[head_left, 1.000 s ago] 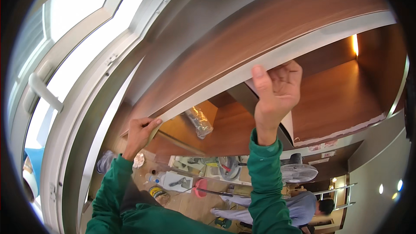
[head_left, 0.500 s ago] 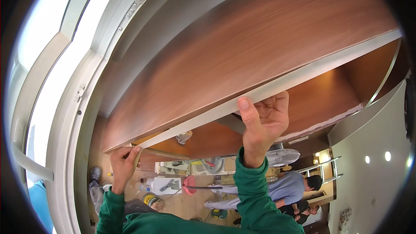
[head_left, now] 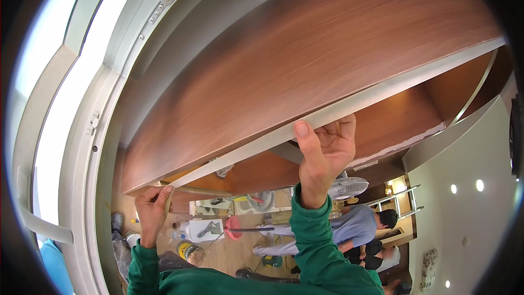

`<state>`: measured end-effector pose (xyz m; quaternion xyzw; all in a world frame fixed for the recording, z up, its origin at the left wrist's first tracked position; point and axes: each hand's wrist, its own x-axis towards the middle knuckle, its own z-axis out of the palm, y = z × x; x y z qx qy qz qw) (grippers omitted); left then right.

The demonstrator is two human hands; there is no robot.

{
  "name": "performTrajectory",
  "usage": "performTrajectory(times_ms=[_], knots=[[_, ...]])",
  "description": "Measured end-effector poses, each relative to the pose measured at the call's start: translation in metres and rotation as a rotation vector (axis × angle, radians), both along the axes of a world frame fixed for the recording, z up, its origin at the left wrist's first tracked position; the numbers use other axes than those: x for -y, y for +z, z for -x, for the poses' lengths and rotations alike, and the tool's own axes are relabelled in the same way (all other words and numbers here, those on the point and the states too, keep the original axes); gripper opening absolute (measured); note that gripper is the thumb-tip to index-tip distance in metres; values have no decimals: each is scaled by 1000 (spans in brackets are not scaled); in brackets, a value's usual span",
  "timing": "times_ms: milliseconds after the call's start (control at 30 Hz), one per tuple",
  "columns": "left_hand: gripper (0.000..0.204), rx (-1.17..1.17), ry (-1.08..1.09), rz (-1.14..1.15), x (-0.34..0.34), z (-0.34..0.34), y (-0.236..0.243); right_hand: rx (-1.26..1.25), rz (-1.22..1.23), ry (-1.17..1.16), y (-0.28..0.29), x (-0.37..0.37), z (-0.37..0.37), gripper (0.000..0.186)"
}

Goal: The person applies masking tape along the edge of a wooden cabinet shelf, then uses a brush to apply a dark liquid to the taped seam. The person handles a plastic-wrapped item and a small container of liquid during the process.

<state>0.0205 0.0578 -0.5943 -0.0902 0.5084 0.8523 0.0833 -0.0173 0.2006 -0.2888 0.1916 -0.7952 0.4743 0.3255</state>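
Head view. Left hand (head_left: 153, 207): left end of pale strip (head_left: 234, 155) pinched between thumb and fingers. From there the strip is run up to the right, along the lower edge of a brown wood panel (head_left: 305, 60); a dark gap is seen between them over part of the length. Right hand (head_left: 322, 158): thumb laid on the strip's face, fingers curled behind it; strip gripped there, fingertips partly hidden.

Handling, as judged: the left end should be held taut, so that no slack is left between the hands. Under the right thumb, pressure is best applied lightly and evenly, with the strip held flat; a kink could be caused by a hard squeeze.

Counted: 2 hands, 1 strip, 1 panel. Around them, left to right: 1 door handle (head_left: 46, 228), 1 yellow-banded tub (head_left: 188, 251), 1 pink vessel (head_left: 233, 227), 1 fan (head_left: 347, 187), at least 2 other people (head_left: 355, 226), 1 ladder (head_left: 401, 192), at least 3 ceiling lights (head_left: 480, 185).
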Motion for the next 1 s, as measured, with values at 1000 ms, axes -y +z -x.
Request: performTrajectory(times_ms=[1000], knots=[[20, -23, 27, 10, -2, 2, 0, -5, -16, 18, -1, -4, 1, 45]])
